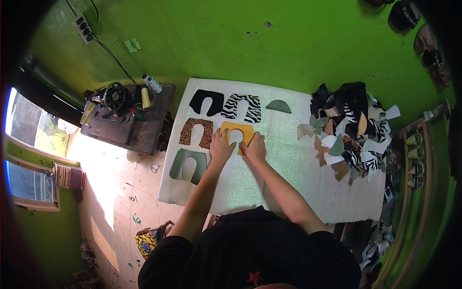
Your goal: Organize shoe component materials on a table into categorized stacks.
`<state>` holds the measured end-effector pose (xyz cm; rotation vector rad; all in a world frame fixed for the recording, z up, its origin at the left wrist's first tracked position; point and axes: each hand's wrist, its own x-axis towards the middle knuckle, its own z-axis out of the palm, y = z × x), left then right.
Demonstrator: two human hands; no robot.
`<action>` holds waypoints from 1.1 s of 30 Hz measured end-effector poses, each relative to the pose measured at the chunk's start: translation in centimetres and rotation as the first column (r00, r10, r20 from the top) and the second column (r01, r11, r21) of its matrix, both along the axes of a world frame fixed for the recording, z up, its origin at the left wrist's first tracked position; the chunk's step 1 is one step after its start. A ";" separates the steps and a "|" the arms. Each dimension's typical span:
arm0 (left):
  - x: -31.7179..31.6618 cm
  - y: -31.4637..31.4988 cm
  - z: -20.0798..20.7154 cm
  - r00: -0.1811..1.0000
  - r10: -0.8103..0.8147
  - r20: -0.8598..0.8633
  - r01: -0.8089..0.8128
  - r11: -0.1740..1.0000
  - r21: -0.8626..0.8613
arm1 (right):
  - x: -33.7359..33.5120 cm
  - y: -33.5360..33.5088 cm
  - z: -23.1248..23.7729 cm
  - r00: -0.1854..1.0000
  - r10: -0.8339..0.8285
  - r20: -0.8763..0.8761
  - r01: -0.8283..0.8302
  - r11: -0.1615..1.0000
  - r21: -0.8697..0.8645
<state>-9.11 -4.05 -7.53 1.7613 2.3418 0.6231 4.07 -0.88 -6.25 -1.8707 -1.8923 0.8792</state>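
Observation:
On a pale, shimmering table top [288, 164], a yellow U-shaped piece [237, 126] lies with its opening toward me. My left hand [221, 146] grips its left leg, and my right hand [254, 148] has the right leg between thumb and fingers. Parts of both legs are hidden under my hands. Around it are similar cut pieces: a black one [217, 98] and a zebra-striped one [231, 108] behind, a leopard-spotted one [186, 131] to the left, and a grey-green one [179, 163] nearer me. A grey-green half-round piece [279, 105] lies farther right.
Mixed scraps [358, 123] are heaped at the table's right end. Left of the table stands a sewing machine [115, 98] on a dark stand [137, 132], with thread spools [146, 98]. A wooden rack [422, 188] holds shoes at right. A patterned bag [147, 241] sits at lower left.

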 end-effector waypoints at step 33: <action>12.9 -1.0 2.2 0.943 -0.311 0.115 0.281 0.934 0.218 | 16.4 -3.5 1.6 0.993 -0.068 -0.099 0.112 0.826 0.552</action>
